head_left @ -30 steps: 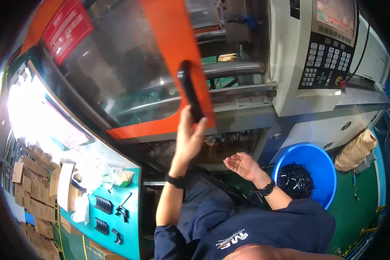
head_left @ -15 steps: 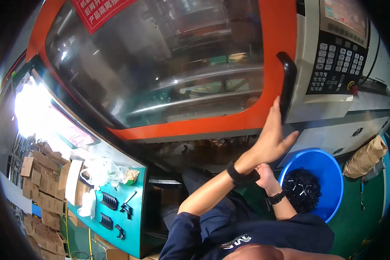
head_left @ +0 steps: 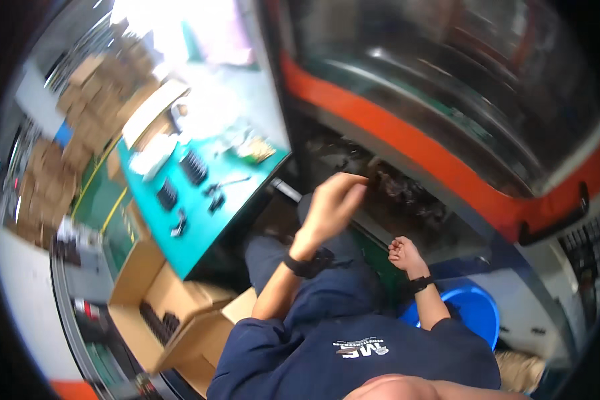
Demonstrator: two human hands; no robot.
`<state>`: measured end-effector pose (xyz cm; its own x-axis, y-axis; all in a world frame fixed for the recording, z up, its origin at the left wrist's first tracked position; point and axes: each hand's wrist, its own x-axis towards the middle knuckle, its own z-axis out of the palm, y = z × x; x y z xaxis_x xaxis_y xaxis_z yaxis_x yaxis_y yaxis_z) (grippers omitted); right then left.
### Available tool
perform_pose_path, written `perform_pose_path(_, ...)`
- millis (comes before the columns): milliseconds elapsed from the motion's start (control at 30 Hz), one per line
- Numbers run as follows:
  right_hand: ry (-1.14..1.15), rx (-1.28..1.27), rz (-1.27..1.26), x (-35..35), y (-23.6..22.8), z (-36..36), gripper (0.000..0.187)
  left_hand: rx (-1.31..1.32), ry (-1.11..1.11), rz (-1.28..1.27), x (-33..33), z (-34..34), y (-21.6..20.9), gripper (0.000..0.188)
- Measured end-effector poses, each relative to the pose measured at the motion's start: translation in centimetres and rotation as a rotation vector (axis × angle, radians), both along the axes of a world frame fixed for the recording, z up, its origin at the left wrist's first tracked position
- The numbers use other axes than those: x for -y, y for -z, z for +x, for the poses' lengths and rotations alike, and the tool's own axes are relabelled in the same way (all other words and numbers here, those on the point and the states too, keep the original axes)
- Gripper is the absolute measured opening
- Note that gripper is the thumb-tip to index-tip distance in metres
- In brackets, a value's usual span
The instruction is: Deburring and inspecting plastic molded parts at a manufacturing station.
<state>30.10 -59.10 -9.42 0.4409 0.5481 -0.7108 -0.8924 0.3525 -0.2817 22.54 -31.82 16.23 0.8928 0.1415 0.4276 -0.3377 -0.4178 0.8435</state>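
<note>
My left hand [head_left: 335, 205] is raised in front of the machine's lower opening, over my legs. Its fingers are loosely bent, the thumb stands apart, and I see nothing in it. My right hand [head_left: 405, 255] is lower and further right, near the blue bucket [head_left: 492, 313]; its fingers are curled in, with no object showing. Neither hand touches the orange-framed machine door [head_left: 380, 130] or its black handle [head_left: 555, 223]. To the left stands a teal table [head_left: 197, 250] with two rows of black plastic parts [head_left: 193, 167] and a few loose black pieces [head_left: 216, 202].
Below the table, an open cardboard box [head_left: 137, 333] holds dark parts. Stacked cartons [head_left: 103, 100] stand at the far left. White plastic bags [head_left: 153, 155] and a bag of pale bits [head_left: 257, 150] lie on the table. My forearm partly hides the bucket.
My view has swung left toward the table and box. My left hand has left the area by the door handle. The right hand no longer sits against my left wrist.
</note>
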Motion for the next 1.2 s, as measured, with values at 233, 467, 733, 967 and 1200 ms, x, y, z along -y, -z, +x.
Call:
perform_pose_path(233, -0.385, 0.18, -0.03, -22.1, -5.4, 3.6, 0.016, 0.027, -0.92, -0.391, -16.4, -14.6, 9.8, 0.018)
perform_pose_path(467, -0.468, 0.536, 0.261, -44.7, -14.4, 9.9, 0.014, -0.066, -1.071, -0.419, -19.7, -18.8, 14.0, 0.017)
perform_pose_path(733, -0.566, 0.561, -0.267, -56.5, -18.4, 13.2, 0.055, -0.127, -1.136, -0.406, -24.2, -18.0, 14.6, 0.018)
perform_pose_path(967, -0.636, 0.977, 0.062, -54.0, -18.3, 8.9, 0.032, -0.178, -1.302, 0.208, -28.5, -12.7, 15.3, 0.015)
perform_pose_path(1200, -1.06, 2.298, -0.354, -54.9, -13.2, 0.8, 0.036, -0.307, -1.308, 0.516, -30.2, -7.2, 17.0, 0.02)
